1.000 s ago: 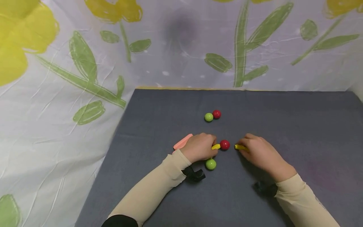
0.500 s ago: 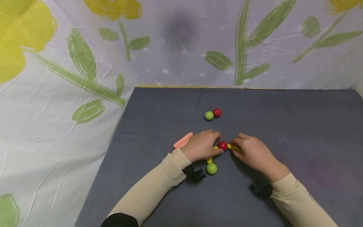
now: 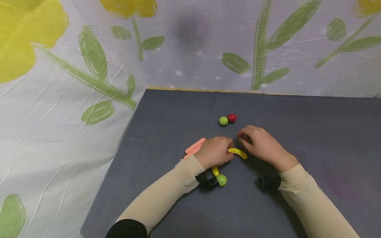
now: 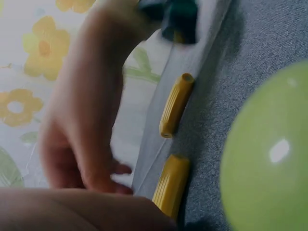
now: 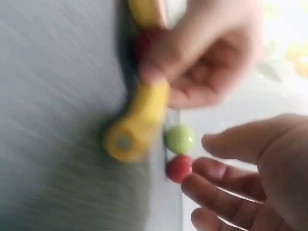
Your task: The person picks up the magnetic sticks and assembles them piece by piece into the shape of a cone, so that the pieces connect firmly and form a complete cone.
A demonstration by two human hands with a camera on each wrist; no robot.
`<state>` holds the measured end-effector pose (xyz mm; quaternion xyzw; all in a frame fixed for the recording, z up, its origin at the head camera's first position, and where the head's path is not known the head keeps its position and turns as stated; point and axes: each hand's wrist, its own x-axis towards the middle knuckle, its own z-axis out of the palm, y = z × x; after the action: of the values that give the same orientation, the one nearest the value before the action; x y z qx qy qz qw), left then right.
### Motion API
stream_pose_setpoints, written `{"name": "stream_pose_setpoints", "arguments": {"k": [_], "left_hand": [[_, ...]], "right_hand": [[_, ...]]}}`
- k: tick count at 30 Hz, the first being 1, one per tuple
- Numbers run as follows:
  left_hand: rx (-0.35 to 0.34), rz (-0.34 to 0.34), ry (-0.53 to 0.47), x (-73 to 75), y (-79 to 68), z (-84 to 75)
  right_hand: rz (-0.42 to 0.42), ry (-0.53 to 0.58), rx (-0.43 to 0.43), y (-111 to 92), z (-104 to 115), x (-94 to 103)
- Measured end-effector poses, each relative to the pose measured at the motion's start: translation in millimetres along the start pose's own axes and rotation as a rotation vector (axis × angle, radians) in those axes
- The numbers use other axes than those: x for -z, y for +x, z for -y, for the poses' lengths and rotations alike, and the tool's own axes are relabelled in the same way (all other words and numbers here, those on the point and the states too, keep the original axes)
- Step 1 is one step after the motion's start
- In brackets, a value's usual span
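Note:
My left hand pinches a red ball, mostly hidden under its fingers in the head view. A curved yellow rod sticks out from that ball to the right, its far end bare with a round socket in the right wrist view. Below the left hand, another yellow rod runs to a green ball, large in the left wrist view. My right hand is held just up and right of the free rod end. Its fingers are loosely bent and apart, with nothing between them.
Farther back on the grey table lie a loose green ball and red ball, side by side. Pink bars lie left of the left hand, partly covered by it. A flowered sheet hangs behind.
My right hand brought a yellow rod left to the red ball, then let go of it and moved up and away. The rod now extends from the ball at the left hand.

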<state>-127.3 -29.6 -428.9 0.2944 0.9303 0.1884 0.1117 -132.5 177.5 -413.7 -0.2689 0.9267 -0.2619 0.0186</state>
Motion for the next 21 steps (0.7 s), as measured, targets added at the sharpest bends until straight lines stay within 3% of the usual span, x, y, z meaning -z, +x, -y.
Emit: {"name": "stream_pose_setpoints", "arguments": {"k": [5,11,16,21], "left_hand": [[0.042,-0.022,0.019,2.7,-1.5,-2.3],[0.088,-0.041,0.034,1.7,-3.4,-3.0],[0.103,-0.04,0.031,3.4,-3.7,-0.4],[0.103,-0.058,0.06,3.2,-1.8,3.6]], "right_hand": [[0.05,-0.093,-0.052,38,-11,13.1],[0.133,-0.171,-0.073,64,-22,2.1],[0.127,-0.205,-0.047,67,-25,-4.3],[0.094,-0.18,-0.054,52,-25,-3.8]]}}
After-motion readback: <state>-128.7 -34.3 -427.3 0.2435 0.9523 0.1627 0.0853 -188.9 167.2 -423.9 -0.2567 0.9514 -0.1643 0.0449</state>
